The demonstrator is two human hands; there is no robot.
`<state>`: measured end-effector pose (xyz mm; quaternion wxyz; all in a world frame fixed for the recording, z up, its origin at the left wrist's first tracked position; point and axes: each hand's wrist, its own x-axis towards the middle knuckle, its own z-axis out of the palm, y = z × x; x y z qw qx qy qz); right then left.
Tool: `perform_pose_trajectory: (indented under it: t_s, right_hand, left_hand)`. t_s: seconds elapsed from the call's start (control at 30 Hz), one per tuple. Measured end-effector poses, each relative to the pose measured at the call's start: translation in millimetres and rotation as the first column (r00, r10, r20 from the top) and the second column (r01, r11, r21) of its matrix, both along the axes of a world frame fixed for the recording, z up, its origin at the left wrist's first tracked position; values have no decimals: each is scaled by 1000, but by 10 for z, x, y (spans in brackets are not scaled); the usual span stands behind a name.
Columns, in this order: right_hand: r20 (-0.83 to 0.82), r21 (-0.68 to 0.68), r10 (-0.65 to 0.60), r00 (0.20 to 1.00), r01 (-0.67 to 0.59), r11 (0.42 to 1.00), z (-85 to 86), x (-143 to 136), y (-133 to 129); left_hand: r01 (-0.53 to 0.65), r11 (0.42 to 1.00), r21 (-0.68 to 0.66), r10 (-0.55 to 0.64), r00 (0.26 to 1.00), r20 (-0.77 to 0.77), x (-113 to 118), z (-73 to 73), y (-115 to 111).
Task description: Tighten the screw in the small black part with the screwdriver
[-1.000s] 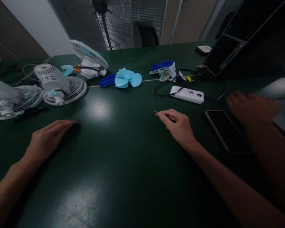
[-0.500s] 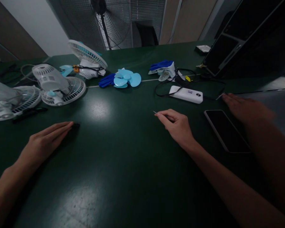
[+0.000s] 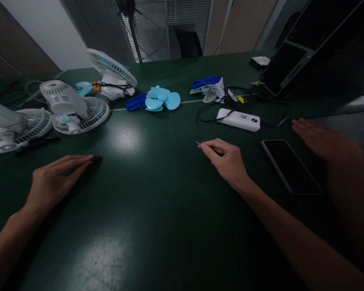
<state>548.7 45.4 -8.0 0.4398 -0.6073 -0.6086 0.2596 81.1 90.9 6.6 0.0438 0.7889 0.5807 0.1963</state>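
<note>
My left hand (image 3: 56, 173) is closed in a pinch on a small black object (image 3: 97, 159) just above or on the dark green table (image 3: 151, 194); its kind is too dim to make out. Over the table's middle, my right hand (image 3: 226, 159) pinches a thin, pale, needle-like piece (image 3: 197, 142) whose tip points to the upper left. The rest of that piece is hidden by my fingers. A dark-screened phone (image 3: 291, 166) lies flat to the right of my right hand, and a white power bank (image 3: 239, 119) with a display lies beyond it.
White fans (image 3: 65, 107) stand and lie at the left. Light blue fan blades (image 3: 162, 99) and blue-white gloves (image 3: 209, 87) are farther back. Another person's hand (image 3: 324, 135) rests at the right, near a large black case (image 3: 306, 52).
The other person's hand has shifted slightly right, leaving the thin pale item near the power bank's cable. My left hand's fingers have bent a little; my right hand has stayed in place.
</note>
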Motion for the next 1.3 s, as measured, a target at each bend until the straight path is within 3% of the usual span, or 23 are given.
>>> perform_pose_trajectory:
  t_s: [0.2,0.43,0.53,0.6,0.7,0.77,0.83,0.93,1.17,1.3]
  right_hand:
    - [-2,-13,8,1000,-8,1000,14,1,-9]
    - [9,20,27,1000,-28,999,-6,12,4]
    - [44,-14,133,990,-133,991,24,25,-19]
    - [71,-67,252,965,-248,966,62,28,-52]
    - [80,-150,410,908,-396,906,133,17,-107]
    - [84,-182,480,873,-460,869,173,12,-131]
    - [90,-191,510,855,-488,852,201,21,-140]
    - [102,-204,523,846,-496,844,223,57,-139]
    - [307,-192,532,789,-496,847,250,54,-174]
    - [327,-182,536,778,-505,844,232,48,-182]
  left_hand:
    - [-186,941,-281,209,977,54,-49,36,101]
    - [-288,911,-296,315,948,49,-227,45,171]
    - [-163,931,-327,197,978,74,113,45,73]
    - [54,932,-358,4,987,158,547,36,-43]
    - [411,846,-339,-334,905,264,1314,3,-219]
    - [538,789,-298,-460,838,295,1740,-29,-294]
    - [609,751,-256,-524,785,330,2008,-63,-330]
    - [631,740,-233,-535,762,365,2122,-101,-342]
    - [617,751,-235,-506,767,395,2062,-88,-353]
    - [615,750,-245,-507,772,385,2084,-75,-351]
